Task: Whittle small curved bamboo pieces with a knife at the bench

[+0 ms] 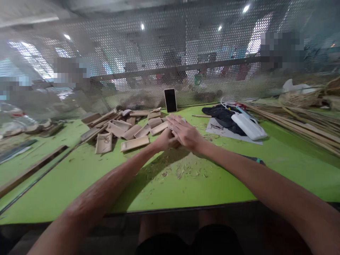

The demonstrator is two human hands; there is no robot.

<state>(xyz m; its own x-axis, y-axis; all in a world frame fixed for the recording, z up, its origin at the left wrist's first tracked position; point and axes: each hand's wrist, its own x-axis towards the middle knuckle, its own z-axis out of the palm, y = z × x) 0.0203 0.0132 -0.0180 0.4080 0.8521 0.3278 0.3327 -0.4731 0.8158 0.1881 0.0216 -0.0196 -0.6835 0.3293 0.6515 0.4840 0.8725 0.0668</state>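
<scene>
Above the middle of the green table, my hands are pressed together. My right hand [186,134] lies across the left with its fingers stretched out and pointing forward. My left hand [165,140] sits underneath, its fingers curled and mostly covered, so whatever it may hold is hidden. Just left of them spreads a pile of short, trough-shaped bamboo pieces [130,131], with one piece [135,143] nearest my left wrist. Pale shavings [183,170] are scattered on the tabletop below my hands.
Against the perforated metal screen [148,83] leans a phone [170,100]. To the right lie a thin stick-like tool [201,116], black cloth [221,115], a white plastic object [249,126] and long bamboo strips [297,124]. A long wooden strip [34,169] lies left on the table [212,187].
</scene>
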